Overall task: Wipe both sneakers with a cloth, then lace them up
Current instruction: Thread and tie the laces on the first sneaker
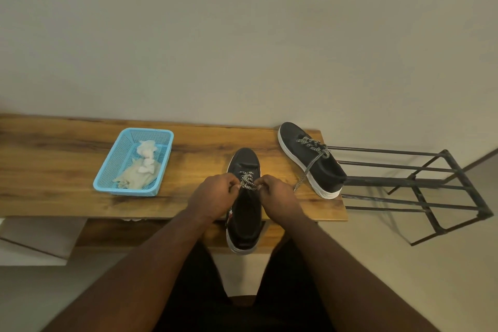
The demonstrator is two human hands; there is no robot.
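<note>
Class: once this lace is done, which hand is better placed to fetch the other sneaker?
Right. The right hand is nearer the second sneaker, which lies on the table's right end; the left hand would cross over.

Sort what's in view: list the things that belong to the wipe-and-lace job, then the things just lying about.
Part of the job:
near sneaker, its lace pinched by left hand and right hand
far sneaker, its lace end trailing loose
cloth in the blue basket

Lying about:
wooden bench
metal rack

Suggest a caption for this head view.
Both hands pinch the lace of the near sneaker on a wooden bench.
</note>
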